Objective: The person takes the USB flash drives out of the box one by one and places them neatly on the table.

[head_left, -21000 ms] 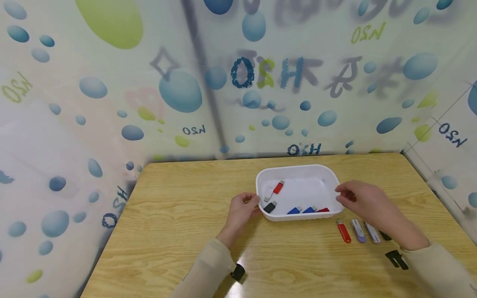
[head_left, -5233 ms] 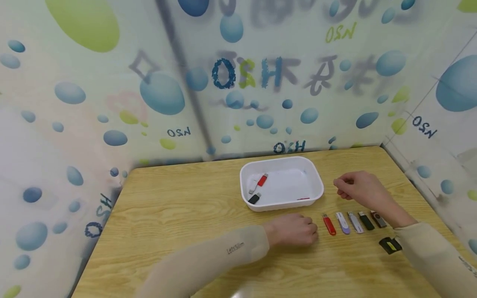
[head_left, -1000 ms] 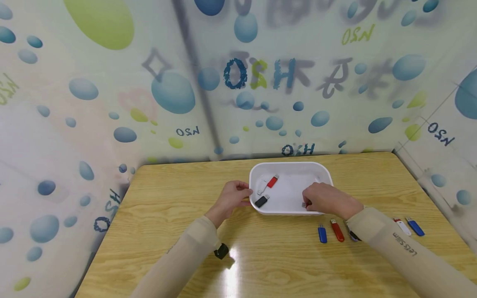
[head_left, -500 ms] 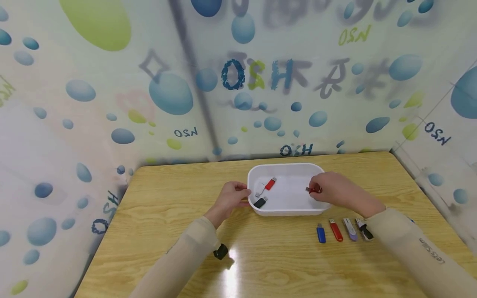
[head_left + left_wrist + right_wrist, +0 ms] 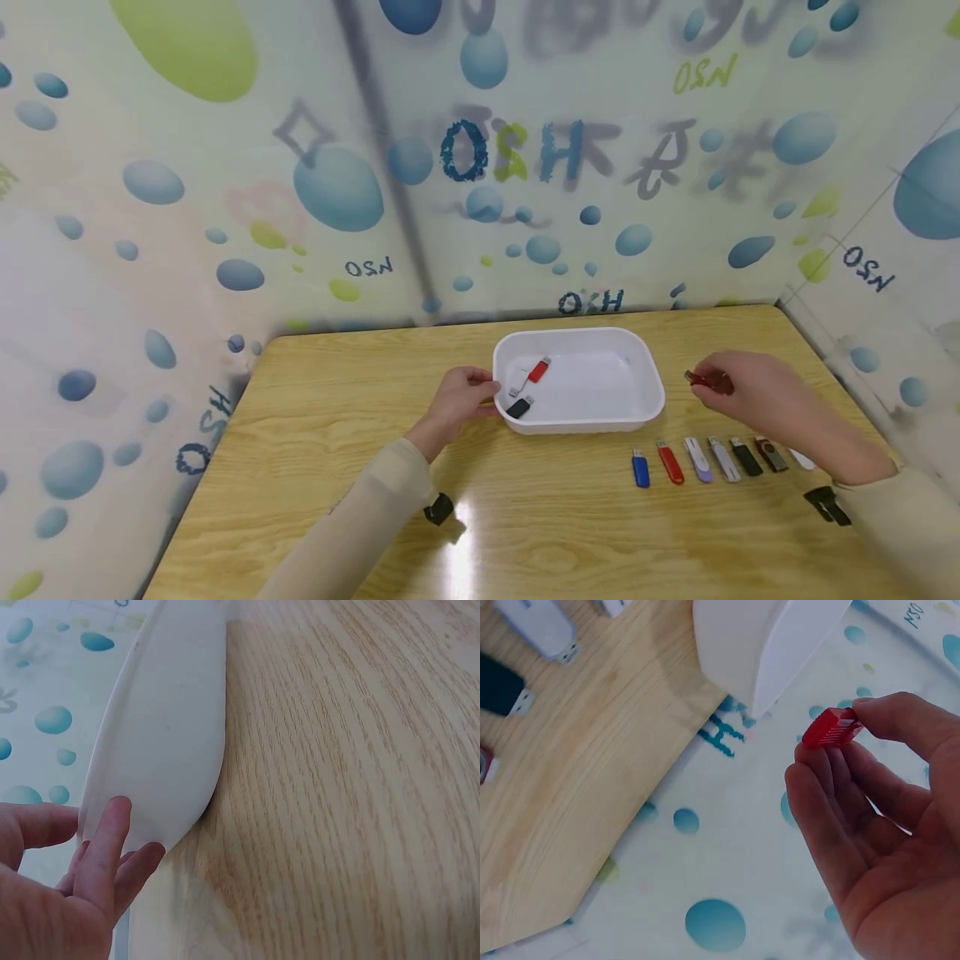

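Note:
My left hand (image 5: 453,404) holds the left end of a white plastic tray (image 5: 651,408) by its rim. In the left wrist view the fingers lie against the tray's outer wall (image 5: 165,712). To the tray's right, above the table, my right hand (image 5: 772,408) pinches a red USB stick (image 5: 831,729) between thumb and fingertips. Inside the tray's left part lie another red USB stick (image 5: 538,371), a small whitish one (image 5: 517,387) and a black one (image 5: 519,407).
Several USB sticks stand in a row before the tray: blue (image 5: 641,469), red (image 5: 671,463), white-lilac (image 5: 698,460), silver (image 5: 724,460), black (image 5: 746,457), brown swivel (image 5: 771,454), and white (image 5: 802,458), partly hidden by the right forearm. A patterned wall (image 5: 480,250) borders the wooden table (image 5: 360,400).
My right hand has lifted the red USB stick out of the tray and carried it right, uncovering more of the row. The left hand stays at the tray.

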